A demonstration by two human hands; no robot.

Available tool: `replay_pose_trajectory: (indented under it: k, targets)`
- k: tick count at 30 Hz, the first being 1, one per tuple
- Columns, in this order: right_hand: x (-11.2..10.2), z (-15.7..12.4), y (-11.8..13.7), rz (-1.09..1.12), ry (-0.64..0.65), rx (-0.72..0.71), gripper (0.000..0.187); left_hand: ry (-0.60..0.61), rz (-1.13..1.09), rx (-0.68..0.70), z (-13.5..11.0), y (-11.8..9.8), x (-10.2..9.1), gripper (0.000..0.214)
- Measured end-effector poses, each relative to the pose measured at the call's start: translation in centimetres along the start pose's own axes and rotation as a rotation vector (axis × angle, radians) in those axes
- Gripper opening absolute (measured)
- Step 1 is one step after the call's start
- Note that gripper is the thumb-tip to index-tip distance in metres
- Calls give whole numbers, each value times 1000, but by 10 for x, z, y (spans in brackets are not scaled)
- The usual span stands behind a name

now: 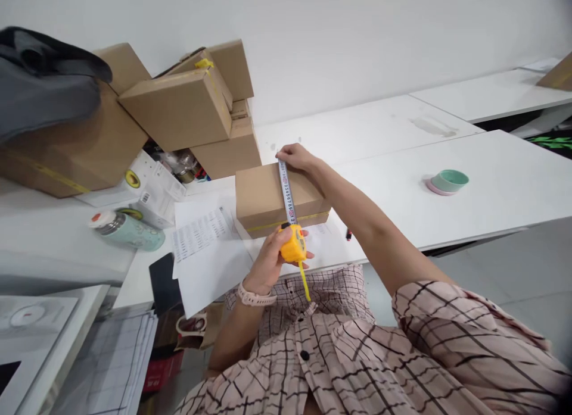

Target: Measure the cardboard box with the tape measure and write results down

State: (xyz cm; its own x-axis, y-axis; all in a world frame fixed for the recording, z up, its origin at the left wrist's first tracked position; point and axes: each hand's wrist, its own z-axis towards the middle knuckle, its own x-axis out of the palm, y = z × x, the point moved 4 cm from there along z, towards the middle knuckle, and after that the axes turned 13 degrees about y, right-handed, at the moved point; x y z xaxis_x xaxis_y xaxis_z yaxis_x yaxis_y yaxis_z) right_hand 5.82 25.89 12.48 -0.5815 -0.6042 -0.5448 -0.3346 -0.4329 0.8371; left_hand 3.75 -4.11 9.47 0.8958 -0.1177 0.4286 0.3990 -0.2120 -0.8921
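Yellow tape measure (pixel 294 243), case grasped by left hand (pixel 263 265), blade (pixel 286 192) pinched by right hand (pixel 298 156) over cardboard box (pixel 259 194): apparently measuring step, next reading calling for steadiness.

We see a mint-green bottle (pixel 134 231) to the left of the printed sheets (pixel 199 236), a dark flat panel (pixel 162 277) at their left edge, avocado-printed white packaging (pixel 149 192) and stacked cardboard boxes (pixel 176 111) beyond them, and a pink-based green bowl (pixel 448 182) well off to their right.
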Motion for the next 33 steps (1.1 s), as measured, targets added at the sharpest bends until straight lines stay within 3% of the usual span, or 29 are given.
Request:
replay_pose_trajectory:
  k: [3,6,8,11,14,17,21,24,26,28,31,33]
  targets:
    - [-36,-50,5,138,-201,-127,42,-134,136,162,-33,-12,-30,52]
    - [-53,-123,-9,102,-384,-50,51,-373,314,310,-63,-15,-73,53]
    - [-41,-163,-27,-12,-360,83,54,-464,355,308,-68,-9,-97,54]
    - [-5,-190,-44,-115,-170,145,65,-445,293,260,-56,-3,-115,54]
    - [9,-181,-35,-136,-131,60,70,-375,262,284,-38,-21,-116,50]
    - [-10,-152,-11,-182,-251,22,57,-338,285,353,-22,-58,-115,47]
    - [-42,-102,14,-418,-407,78,43,-320,324,353,6,-102,-121,49]
    - [-44,-69,24,-554,-387,30,35,-353,379,365,21,-116,-115,53]
    - [-37,-53,27,-583,-306,-10,34,-363,403,434,23,-113,-101,53]
    - [-29,-45,28,-598,-279,-34,37,-295,388,458,21,-95,-80,51]
    - [-21,-42,28,-622,-333,-33,36,-115,291,317,18,-49,-47,48]
    - [-19,-43,28,-640,-369,-13,35,-60,211,216,17,-19,-33,48]
